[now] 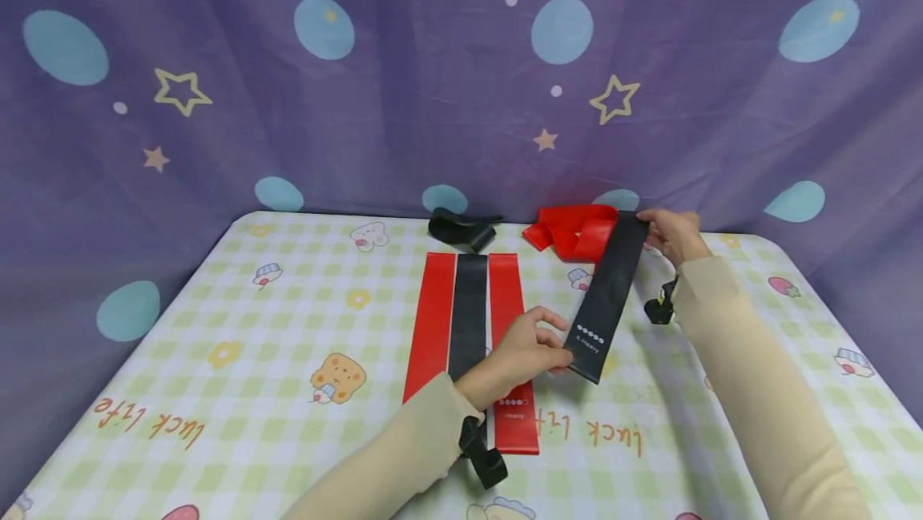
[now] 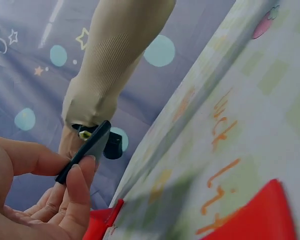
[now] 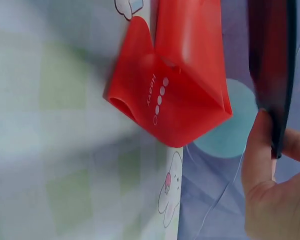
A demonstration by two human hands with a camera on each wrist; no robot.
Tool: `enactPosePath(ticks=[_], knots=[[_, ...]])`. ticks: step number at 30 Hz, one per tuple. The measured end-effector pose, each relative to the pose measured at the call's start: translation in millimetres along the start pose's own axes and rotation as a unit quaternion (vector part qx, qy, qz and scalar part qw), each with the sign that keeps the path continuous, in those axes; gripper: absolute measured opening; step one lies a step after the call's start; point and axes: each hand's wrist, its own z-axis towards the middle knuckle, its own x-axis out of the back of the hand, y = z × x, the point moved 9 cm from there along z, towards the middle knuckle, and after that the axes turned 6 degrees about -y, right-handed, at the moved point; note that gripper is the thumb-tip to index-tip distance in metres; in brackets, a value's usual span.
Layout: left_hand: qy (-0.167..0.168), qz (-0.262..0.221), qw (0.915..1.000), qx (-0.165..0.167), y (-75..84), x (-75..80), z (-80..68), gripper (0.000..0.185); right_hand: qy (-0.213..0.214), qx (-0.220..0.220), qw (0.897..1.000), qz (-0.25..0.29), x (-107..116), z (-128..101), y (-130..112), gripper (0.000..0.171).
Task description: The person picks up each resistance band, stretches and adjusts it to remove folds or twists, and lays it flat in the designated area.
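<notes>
Stretched between both hands is a black resistance band (image 1: 607,296) marked "X-Heavy", held at a slant over the table. My left hand (image 1: 519,352) pinches its near end between thumb and fingers; the left wrist view shows the band edge-on (image 2: 87,152) there. At the far end, my right hand (image 1: 675,235) grips the top corner, thumb and fingers on either side of the band (image 3: 277,75). Below and beside the left forearm lie three flat bands side by side: red (image 1: 431,320), black (image 1: 470,304) and red (image 1: 507,288), the last marked "Heavy". The left arm partly hides them.
A crumpled red band (image 1: 570,227) lies at the table's back edge, partly behind the raised black band. A crumpled black band (image 1: 461,230) is left of it. A patterned cloth (image 1: 274,392) covers the table, and a purple curtain (image 1: 433,103) hangs behind.
</notes>
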Motion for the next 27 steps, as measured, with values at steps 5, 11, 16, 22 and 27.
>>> enactPosePath(ticks=[5, 11, 16, 22, 27], knots=[[-0.020, 0.038, 0.9991, -0.007, -1.0, -7.6, -10.5, 0.034, -0.028, 0.010, 0.999, -0.020, -13, 0, 1, 0.022], [-0.049, 0.040, 0.9980, -0.005, -8.2, -16.0, -22.0, 0.037, -0.067, 0.028, 0.996, -0.043, -33, 0, 4, 0.013], [-0.055, 0.056, 0.9968, -0.010, -15.9, -17.8, -30.2, 0.037, -0.081, 0.037, 0.993, -0.081, -49, -1, 10, 0.011], [-0.064, 0.059, 0.9961, -0.016, -23.7, -19.4, -37.7, 0.036, -0.084, 0.043, 0.992, -0.085, -65, -2, 16, 0.009], [-0.050, 0.058, 0.9968, -0.024, -29.8, -17.7, -41.9, 0.035, -0.081, 0.051, 0.991, -0.094, -76, -1, 21, 0.011]])
